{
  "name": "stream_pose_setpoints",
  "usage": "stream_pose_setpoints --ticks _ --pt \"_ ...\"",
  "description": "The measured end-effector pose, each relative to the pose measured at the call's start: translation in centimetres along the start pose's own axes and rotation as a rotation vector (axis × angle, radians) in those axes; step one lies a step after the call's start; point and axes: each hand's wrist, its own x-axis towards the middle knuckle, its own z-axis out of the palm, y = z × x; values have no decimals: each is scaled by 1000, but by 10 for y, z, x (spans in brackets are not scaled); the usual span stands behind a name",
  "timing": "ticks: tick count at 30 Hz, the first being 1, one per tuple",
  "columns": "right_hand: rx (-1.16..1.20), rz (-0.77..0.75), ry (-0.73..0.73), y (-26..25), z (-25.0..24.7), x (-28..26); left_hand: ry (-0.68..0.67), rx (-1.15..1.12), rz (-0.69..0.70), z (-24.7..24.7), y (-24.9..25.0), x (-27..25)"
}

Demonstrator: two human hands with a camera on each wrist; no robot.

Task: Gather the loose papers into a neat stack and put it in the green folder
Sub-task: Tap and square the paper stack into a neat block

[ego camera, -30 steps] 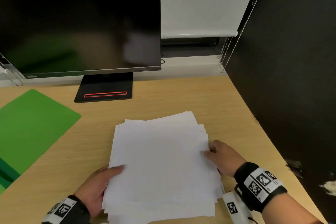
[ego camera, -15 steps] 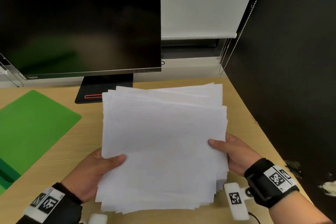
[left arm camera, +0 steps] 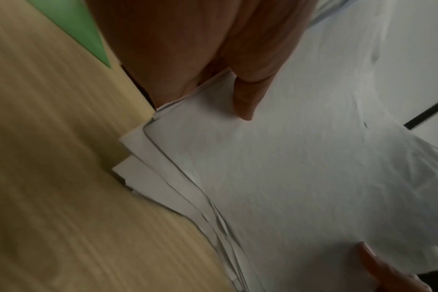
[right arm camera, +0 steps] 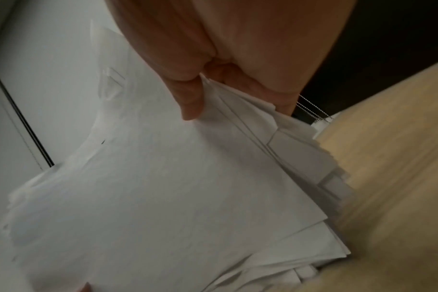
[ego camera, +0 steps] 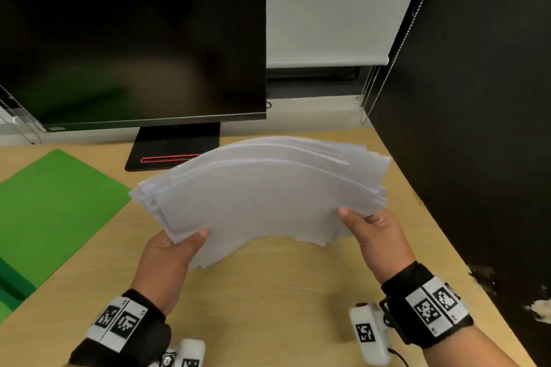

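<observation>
A stack of white papers (ego camera: pixel 262 197) is held in the air above the wooden desk (ego camera: pixel 283 292), bowed upward and turned sideways, its edges still uneven. My left hand (ego camera: pixel 176 250) grips its left end, thumb on top and fingers beneath. My right hand (ego camera: pixel 369 229) grips the right end the same way. The left wrist view shows my left hand (left arm camera: pixel 243 98) on the papers (left arm camera: pixel 300 168) with staggered sheet corners. The right wrist view shows my right hand (right arm camera: pixel 193 98) pinching the fanned papers (right arm camera: pixel 163 187). The green folder (ego camera: pixel 50 211) lies open at the desk's left.
A dark monitor (ego camera: pixel 131 42) stands on its black base (ego camera: pixel 173 152) just behind the papers. A black partition (ego camera: pixel 483 128) closes off the right side, with blind cords (ego camera: pixel 372 92) hanging at its corner.
The stack has been lifted off the desk, stood up, then rotated to lie sideways and bowed between my hands. Both hands have shifted to its short ends.
</observation>
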Motion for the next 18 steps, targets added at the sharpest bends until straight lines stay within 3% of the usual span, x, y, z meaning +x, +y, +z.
stream_pose_setpoints --ticks 5,18 --pt "57 10 8 7 2 -2 -15 21 -15 -4 -3 0" --pt "100 -104 19 -12 18 4 58 5 137 -2 10 7"
